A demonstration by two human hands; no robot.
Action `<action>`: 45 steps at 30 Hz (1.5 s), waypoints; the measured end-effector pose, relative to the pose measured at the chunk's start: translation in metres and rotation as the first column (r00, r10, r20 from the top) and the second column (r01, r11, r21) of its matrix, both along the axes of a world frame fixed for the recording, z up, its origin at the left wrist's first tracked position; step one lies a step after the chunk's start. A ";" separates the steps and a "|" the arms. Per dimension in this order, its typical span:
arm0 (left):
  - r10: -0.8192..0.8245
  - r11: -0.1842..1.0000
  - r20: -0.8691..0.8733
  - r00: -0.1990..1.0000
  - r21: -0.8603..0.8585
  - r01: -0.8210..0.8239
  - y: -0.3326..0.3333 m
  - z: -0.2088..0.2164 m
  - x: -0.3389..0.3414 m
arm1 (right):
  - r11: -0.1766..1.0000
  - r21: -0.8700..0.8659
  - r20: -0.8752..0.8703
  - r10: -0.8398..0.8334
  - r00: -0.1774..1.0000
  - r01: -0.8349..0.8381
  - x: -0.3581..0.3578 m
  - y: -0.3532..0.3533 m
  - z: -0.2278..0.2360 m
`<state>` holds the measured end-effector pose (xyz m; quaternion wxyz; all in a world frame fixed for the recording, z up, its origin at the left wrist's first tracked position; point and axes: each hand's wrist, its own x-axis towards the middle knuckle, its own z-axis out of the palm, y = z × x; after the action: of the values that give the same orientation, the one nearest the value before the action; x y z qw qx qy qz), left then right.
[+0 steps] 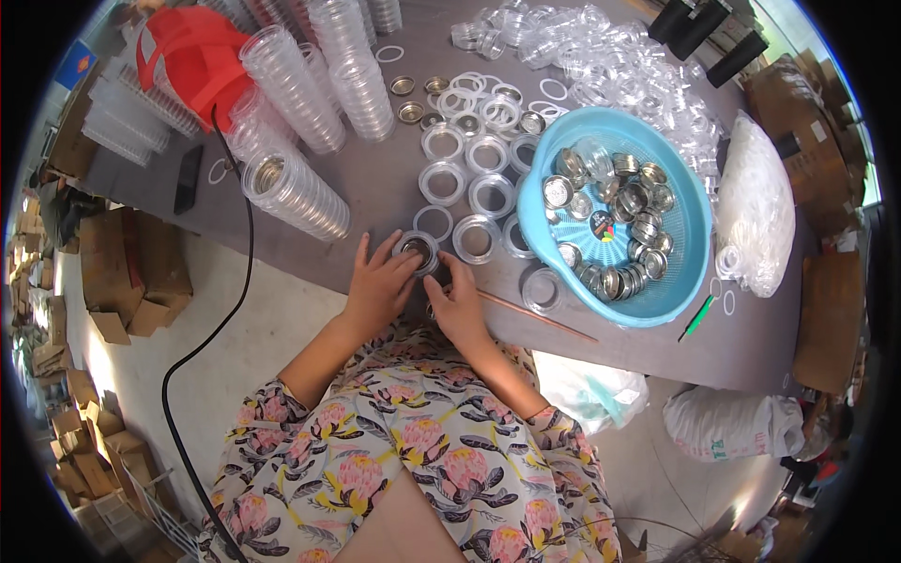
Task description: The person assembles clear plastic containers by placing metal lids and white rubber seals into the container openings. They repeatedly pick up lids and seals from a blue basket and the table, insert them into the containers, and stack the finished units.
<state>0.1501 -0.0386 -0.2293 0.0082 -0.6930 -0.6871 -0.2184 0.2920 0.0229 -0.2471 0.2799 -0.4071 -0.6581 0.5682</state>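
Observation:
At the table's near edge, my left hand (377,280) and my right hand (457,305) hold a clear round plastic piece (419,246) with a dark metal cap in its middle. My left fingers bend over its left side and reach into its middle. My right thumb and finger press against its right side. Something small and metallic shows beside my right thumb, partly hidden. Just beyond my hands lie several clear plastic rings (476,238) in rows. Farther back are small metal caps (410,113).
A blue plastic basket (696,235) holding metal-capped pieces stands at the right. Stacked clear cups (296,195) and a red object (192,58) stand at left. Clear pieces (601,56) are heaped at the back. A copper-coloured rod (540,316) and a green-handled tool (696,319) lie near the front edge.

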 end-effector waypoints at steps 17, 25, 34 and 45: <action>0.259 0.886 -0.014 0.966 0.403 -0.232 -0.018 0.164 -0.074 | 0.980 -0.196 -0.195 -0.069 0.978 0.030 0.004 0.003 -0.026; 0.299 0.912 -0.069 0.952 0.314 -0.263 -0.015 0.157 -0.095 | 0.973 -0.227 -0.213 -0.095 0.972 0.045 0.003 0.000 -0.028; 0.312 0.916 0.005 0.950 0.263 -0.302 -0.016 0.159 -0.107 | 0.966 -0.259 -0.242 -0.070 0.968 0.005 0.006 0.000 -0.018; 0.193 0.887 0.074 0.978 0.414 -0.206 -0.018 0.118 -0.110 | 0.845 0.472 -0.081 0.326 0.942 -0.252 -0.063 0.012 0.120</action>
<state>0.0404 -0.0563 -0.1109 0.1687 -0.5974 -0.6916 -0.3693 0.2292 0.0349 -0.1275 0.3296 -0.1800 -0.8021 0.4644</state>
